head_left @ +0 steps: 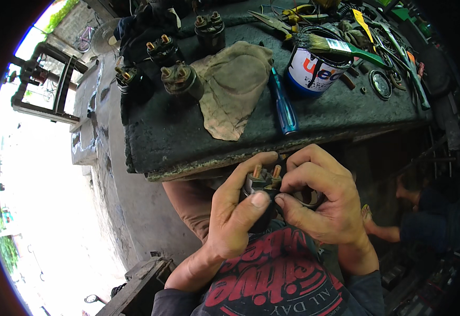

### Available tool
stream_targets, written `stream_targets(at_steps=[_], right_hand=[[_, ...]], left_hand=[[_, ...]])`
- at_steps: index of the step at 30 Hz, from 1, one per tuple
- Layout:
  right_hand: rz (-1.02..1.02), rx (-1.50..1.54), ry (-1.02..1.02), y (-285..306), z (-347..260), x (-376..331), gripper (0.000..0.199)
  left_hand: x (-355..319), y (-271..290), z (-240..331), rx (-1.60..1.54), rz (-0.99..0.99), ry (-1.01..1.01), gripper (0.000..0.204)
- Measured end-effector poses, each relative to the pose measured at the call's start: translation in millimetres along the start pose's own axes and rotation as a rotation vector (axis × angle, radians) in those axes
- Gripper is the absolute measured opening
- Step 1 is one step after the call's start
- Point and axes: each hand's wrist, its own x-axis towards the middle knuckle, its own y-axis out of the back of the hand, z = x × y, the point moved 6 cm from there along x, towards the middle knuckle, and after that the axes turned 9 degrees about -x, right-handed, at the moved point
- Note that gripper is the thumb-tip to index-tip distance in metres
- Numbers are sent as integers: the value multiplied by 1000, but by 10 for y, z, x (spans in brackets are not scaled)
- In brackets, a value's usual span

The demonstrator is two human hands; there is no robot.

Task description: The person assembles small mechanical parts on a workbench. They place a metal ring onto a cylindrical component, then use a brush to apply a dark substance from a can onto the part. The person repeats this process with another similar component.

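My left hand (pixel 235 213) is closed around a dark starter solenoid (pixel 264 181) with two copper threaded studs pointing up. I hold it upright in front of my chest, just off the bench's near edge. The thumb presses its near side. My right hand (pixel 322 195) is closed beside it, thumb and fingers pinched close to the solenoid's right side. A rounded, ring-like thing (pixel 310 197) shows within the curled right fingers, mostly hidden; I cannot tell its kind. On the bench, several similar solenoids (pixel 178 80) stand at the far left, studs up.
The dark workbench (pixel 172 139) bears a stained cloth or paper piece (pixel 230 113), a blue-handled screwdriver (pixel 284 108) and a paint can (pixel 309 79) with a brush (pixel 340 46) across it. Pliers (pixel 272 22) and jumbled tools lie beyond. A person's leg (pixel 385 230) shows at right.
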Motion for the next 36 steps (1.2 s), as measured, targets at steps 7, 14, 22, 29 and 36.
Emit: stream_targets(at_steps=[7,14,22,29,36], right_hand=[[-7,30,-4,3,3,-19,27],[42,256,-7,6,85,-53,30],[4,149,45,43,84,-98,30],[6,159,-129,55,105,-131,28],[7,42,27,82,91,-113,33]], left_hand=[[-13,26,-30,34,-61,16,82],[-11,31,-122,-185,-128,90,79],[-10,15,-112,-240,-117,84,85],[-50,-2,-142,-288,-97,87,84],[-60,0,-166,-389,-191,166,84]])
